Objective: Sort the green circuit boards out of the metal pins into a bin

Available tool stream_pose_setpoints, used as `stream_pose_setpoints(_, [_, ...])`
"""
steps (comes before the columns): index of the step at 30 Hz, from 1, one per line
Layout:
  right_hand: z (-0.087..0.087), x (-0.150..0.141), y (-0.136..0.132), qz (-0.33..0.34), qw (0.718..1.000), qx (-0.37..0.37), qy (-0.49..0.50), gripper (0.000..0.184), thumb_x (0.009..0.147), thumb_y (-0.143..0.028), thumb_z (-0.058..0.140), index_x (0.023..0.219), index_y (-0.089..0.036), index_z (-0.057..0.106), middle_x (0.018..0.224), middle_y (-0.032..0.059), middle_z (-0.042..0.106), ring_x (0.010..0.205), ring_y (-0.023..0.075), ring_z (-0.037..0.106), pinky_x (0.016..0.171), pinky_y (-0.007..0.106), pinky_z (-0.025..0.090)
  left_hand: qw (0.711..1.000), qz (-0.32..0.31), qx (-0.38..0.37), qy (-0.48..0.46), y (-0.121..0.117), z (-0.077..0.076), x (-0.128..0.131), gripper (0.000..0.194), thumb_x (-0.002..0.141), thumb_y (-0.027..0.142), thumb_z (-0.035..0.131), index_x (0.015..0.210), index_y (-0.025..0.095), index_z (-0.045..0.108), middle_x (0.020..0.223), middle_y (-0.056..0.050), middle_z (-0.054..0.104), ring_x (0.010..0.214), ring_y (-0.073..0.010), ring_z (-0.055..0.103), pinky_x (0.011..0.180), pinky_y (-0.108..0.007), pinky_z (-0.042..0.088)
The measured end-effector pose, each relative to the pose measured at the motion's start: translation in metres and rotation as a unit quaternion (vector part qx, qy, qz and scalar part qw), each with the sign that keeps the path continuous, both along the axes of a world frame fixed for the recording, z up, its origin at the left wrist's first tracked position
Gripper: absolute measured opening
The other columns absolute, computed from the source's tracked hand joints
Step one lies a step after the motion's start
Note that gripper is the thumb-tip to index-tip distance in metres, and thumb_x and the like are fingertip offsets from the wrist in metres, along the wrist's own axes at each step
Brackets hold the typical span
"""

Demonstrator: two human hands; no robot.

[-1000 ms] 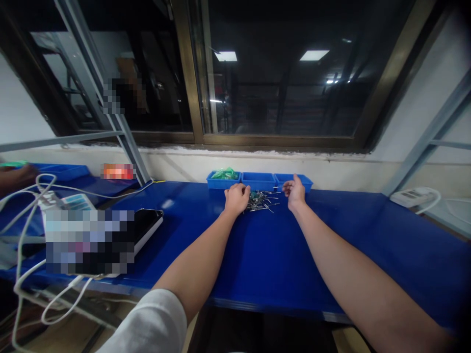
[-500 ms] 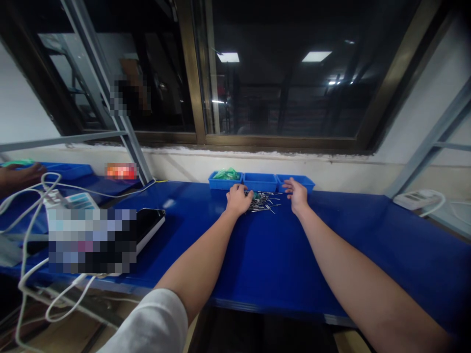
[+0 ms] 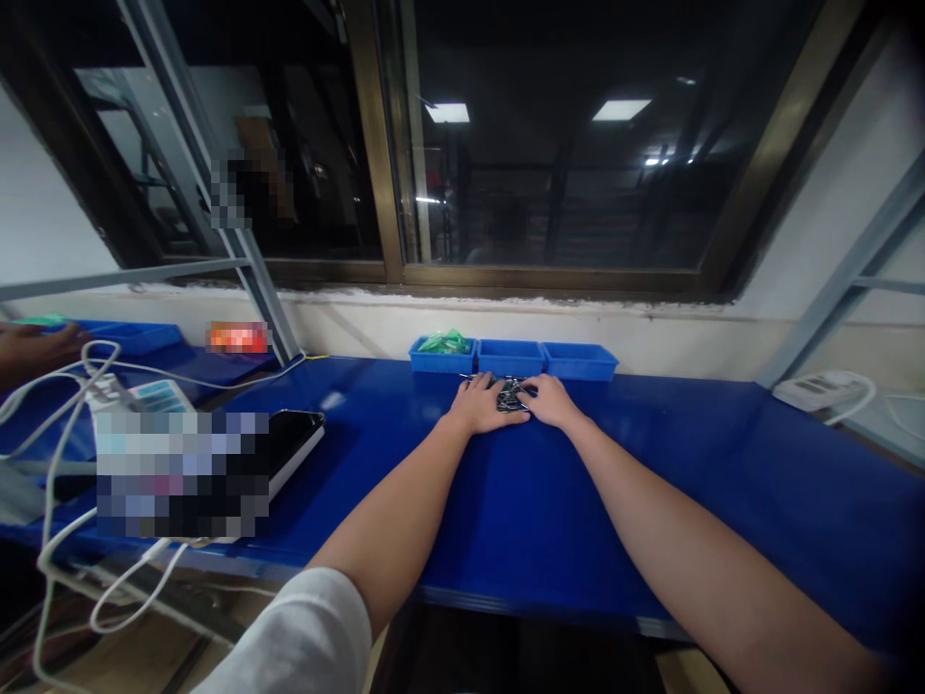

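On the blue tabletop lies a pile of thin, shiny metal pins [image 3: 510,394], perhaps rivets; their exact kind is too small to tell. My left hand [image 3: 481,403] rests at the left side of the pile, fingers spread over it and thumb stretched along its near edge. From the right, my right hand [image 3: 550,401] touches the pile with its fingers apart, the tips among the pins. Both hands partly hide the pile. Just behind stand three blue bins: a left bin [image 3: 442,364] with green plastic bags [image 3: 445,342], a middle bin [image 3: 510,359] and a right bin [image 3: 580,362].
At left on the table are a phone-like black device [image 3: 298,426] in a white holder and loose white cables [image 3: 54,540]. Another person's hand [image 3: 39,352] is at a blue bin [image 3: 145,336] far left. A white power strip [image 3: 820,390] lies at right.
My right hand has moved left and down onto the pile. My left hand has spread and shifted slightly right and nearer, and the pins are gathered more tightly between the hands.
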State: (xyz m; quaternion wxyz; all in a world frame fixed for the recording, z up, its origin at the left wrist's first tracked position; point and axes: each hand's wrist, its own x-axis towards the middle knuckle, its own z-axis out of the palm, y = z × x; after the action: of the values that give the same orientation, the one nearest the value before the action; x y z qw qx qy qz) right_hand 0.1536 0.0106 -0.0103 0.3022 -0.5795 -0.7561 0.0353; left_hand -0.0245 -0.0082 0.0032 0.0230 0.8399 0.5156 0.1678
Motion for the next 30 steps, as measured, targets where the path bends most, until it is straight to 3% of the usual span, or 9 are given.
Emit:
stream_pose_setpoints(7, [0.0085,-0.0034,-0.0068,0.014,1.0,-0.013,0.017,0.019,0.074,-0.026,0.058,0.088,-0.019,0.068,0.088,0.0054,0.068,0.08,0.0163,0.061,0.077,0.025,0.043,0.999,-0.004,0.016,0.031,0.001,-0.0014,0.0013,0.075,0.073,0.071,0.038,0.132,0.024,0.039,0.141,-0.011,0.035,0.131,-0.0303,0.027,0.105,-0.048,0.022])
stream_pose_setpoints(15, [0.0047,-0.0027,-0.0031,-0.009,0.999,-0.004,0.031,0.022,0.081,-0.026,0.049,0.093,-0.021,0.066,0.091,0.0062,0.069,0.086,0.0172,0.063,0.08,0.026,0.043,0.999,-0.007,0.029,0.015,0.0023,-0.0011,0.0008,0.072,0.074,0.07,0.038,0.127,0.024,0.045,0.137,-0.011,0.041,0.128,-0.0301,0.032,0.103,-0.047,0.025])
stream_pose_setpoints(22, [0.0029,0.0018,-0.0011,-0.043,0.995,0.024,0.083,0.02,0.078,-0.021,0.049,0.086,-0.02,0.068,0.083,0.0061,0.07,0.081,0.018,0.064,0.08,0.028,0.045,1.0,-0.001,0.028,0.01,0.0042,-0.0027,0.0011,0.077,0.071,0.073,0.038,0.127,0.021,0.045,0.137,-0.014,0.04,0.128,-0.0307,0.033,0.103,-0.049,0.024])
stream_pose_setpoints(30, [0.0082,-0.0035,-0.0078,0.042,0.984,0.025,0.169,0.01,0.071,-0.024,0.058,0.074,-0.019,0.066,0.074,0.0029,0.069,0.067,0.0152,0.062,0.069,0.027,0.047,1.0,-0.002,0.023,0.001,0.0026,-0.0011,0.0013,0.068,0.073,0.067,0.043,0.124,0.022,0.047,0.136,-0.013,0.042,0.127,-0.0319,0.033,0.101,-0.051,0.025])
